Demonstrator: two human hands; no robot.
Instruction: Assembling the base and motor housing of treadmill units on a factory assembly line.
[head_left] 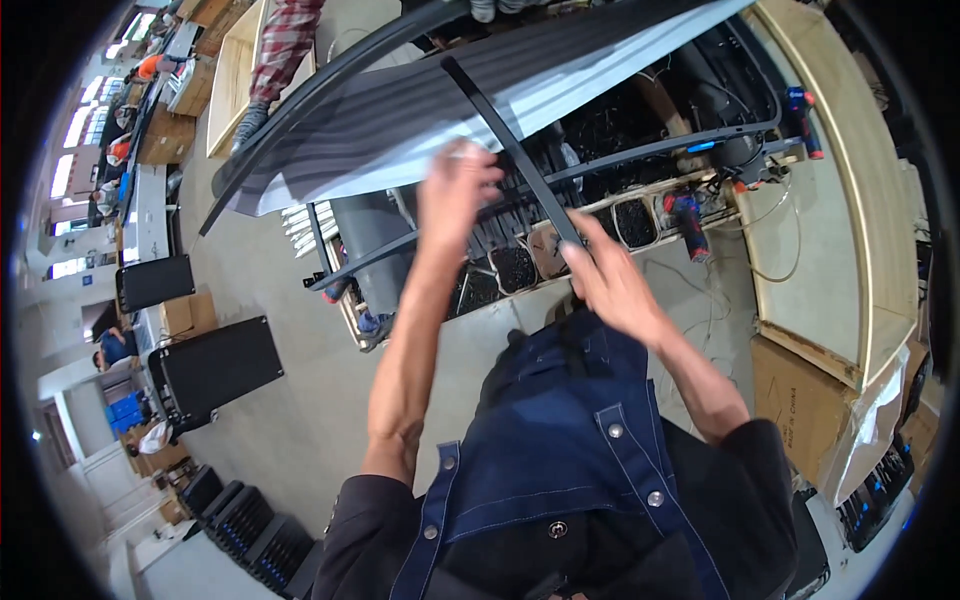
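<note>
A long, flat black bar (520, 160) slants over the workbench, its lower end in my right hand (615, 280), whose fingers lie along it. My left hand (458, 195) is raised just left of the bar, smeared by motion, so its grip cannot be made out. Behind it stretches a dark sheet (375, 125) with a pale, shiny lower part. A curved black rail (300, 88) runs along the sheet's far left side. Below the bar, a black frame tube (640, 155) crosses the bench above trays of small dark parts (514, 268).
A red-and-black power drill (688, 225) hangs at the bench's front right; another driver (806, 122) is farther right. A wooden frame box (840, 200) and a cardboard carton (800, 400) stand right. A co-worker's checked sleeve (285, 50) reaches in at upper left. Black panels (222, 372) stand left.
</note>
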